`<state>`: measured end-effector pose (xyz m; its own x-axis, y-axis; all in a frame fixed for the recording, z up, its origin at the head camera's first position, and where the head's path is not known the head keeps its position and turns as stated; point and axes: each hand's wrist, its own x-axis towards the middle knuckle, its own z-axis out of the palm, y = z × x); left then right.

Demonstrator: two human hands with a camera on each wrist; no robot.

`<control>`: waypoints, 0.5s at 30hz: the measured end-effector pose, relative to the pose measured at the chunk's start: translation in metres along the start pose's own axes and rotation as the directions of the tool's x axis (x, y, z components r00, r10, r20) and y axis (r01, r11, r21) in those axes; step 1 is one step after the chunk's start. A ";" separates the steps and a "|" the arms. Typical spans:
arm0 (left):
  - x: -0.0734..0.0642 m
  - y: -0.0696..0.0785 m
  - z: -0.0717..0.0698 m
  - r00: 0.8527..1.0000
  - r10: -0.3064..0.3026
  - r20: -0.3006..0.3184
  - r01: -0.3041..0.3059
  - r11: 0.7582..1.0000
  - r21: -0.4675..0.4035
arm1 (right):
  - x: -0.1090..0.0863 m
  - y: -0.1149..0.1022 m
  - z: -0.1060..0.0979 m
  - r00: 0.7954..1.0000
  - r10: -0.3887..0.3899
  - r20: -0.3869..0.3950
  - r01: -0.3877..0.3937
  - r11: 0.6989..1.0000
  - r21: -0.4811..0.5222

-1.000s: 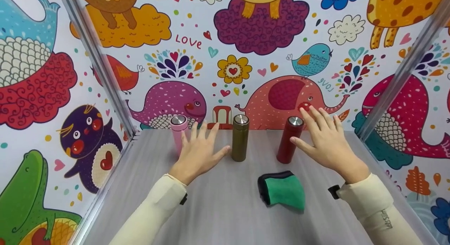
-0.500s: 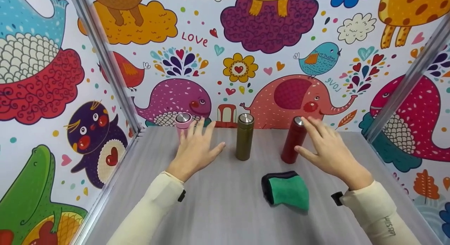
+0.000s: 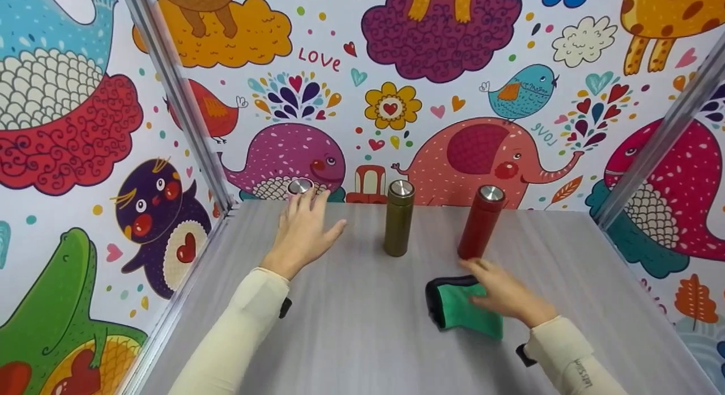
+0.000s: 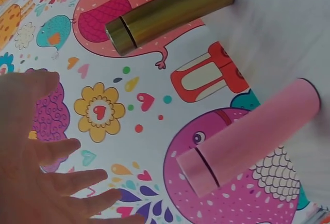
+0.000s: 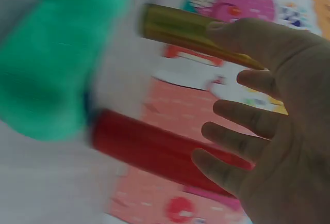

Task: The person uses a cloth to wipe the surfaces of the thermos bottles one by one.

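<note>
Three slim flasks with steel-topped lids stand upright in a row: pink (image 4: pixel 258 136), olive-gold (image 3: pixel 399 222) and red (image 3: pixel 478 225). My left hand (image 3: pixel 303 230) hovers in front of the pink flask, fingers spread, hiding most of it in the head view; the left wrist view shows a gap between them. Above the folded green cloth (image 3: pixel 461 313) with a dark edge hangs my right hand (image 3: pixel 506 293), its fingers extended and holding nothing. In the right wrist view the cloth and the red flask look blurred.
A grey table (image 3: pixel 351 338) carries everything. Cartoon-printed panels (image 3: pixel 391 55) enclose its back and sides, joined by metal corner posts (image 3: pixel 181 100) at left and right.
My right hand has come down and back from beside the red flask to above the green cloth. My left hand has shifted slightly left, nearer the pink flask. The view has tilted a little.
</note>
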<state>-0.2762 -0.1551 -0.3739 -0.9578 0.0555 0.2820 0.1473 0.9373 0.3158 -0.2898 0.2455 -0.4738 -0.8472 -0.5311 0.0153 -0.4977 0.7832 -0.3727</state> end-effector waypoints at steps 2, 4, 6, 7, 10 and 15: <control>0.001 -0.005 0.002 1.000 -0.020 0.004 0.020 1.000 -0.013 | 0.003 0.010 0.019 0.998 0.043 0.046 -0.043 0.999 -0.005; 0.004 -0.010 0.003 0.999 -0.039 0.005 0.039 0.999 -0.023 | 0.004 0.019 0.035 0.994 0.072 0.077 -0.070 0.997 -0.021; 0.009 -0.016 0.005 0.998 -0.055 -0.001 0.055 0.998 -0.030 | 0.004 0.027 0.049 0.994 0.065 0.089 -0.063 0.998 -0.028; 0.013 -0.020 0.006 0.998 -0.062 -0.007 0.061 0.998 -0.033 | 0.004 0.030 0.055 0.994 0.062 0.094 -0.060 0.998 -0.028; 0.028 -0.032 0.008 0.996 -0.086 -0.030 0.084 0.995 -0.045 | 0.004 0.037 0.069 0.995 0.051 0.090 -0.048 0.998 -0.040; 0.051 -0.059 0.015 0.987 -0.159 -0.030 0.156 0.983 -0.100 | 0.006 0.039 0.080 0.996 0.058 0.061 -0.056 0.998 -0.032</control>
<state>-0.3379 -0.2028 -0.3919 -0.9612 -0.1051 0.2552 0.0201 0.8956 0.4444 -0.2992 0.2466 -0.5627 -0.8614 -0.5040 -0.0630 -0.4554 0.8214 -0.3434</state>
